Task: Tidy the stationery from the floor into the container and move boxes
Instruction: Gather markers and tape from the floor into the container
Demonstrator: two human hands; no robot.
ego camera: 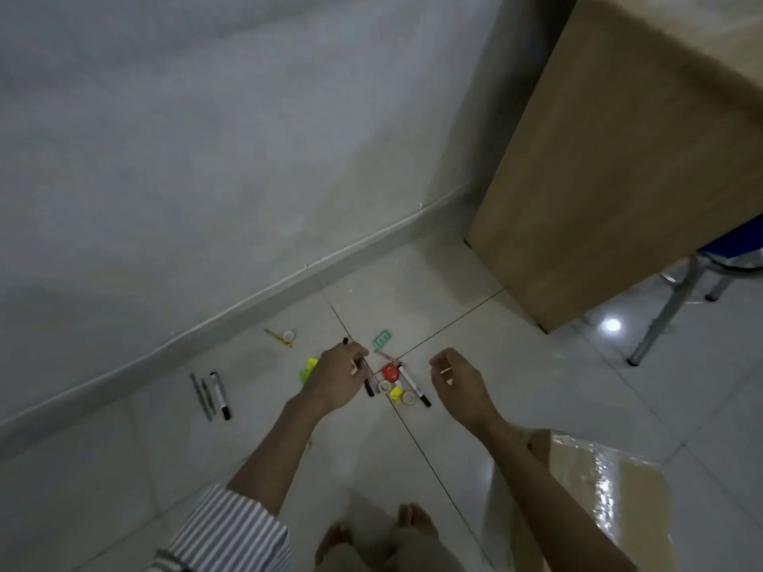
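You're mid-gathering: your left hand (338, 379) grips a pen (366, 377), your right hand (458, 386) hangs loosely curled and empty, so it should reach for the marker (414, 385) next

No legible text, brand, number or sign found. Green card (382, 338) on the floor (454, 324) bears a pale mark, too blurred to read; labels on the markers (220, 395) equally illegible

Dim grey indoor light, soft blur throughout, a bright spot of glare on the glossy floor (612, 325), streaky shine on the taped box (603, 485), faint shadow low on the wall (62, 307), edges bowed by the wide lens, pens (368, 381) in the left hand (336, 375) smeared.
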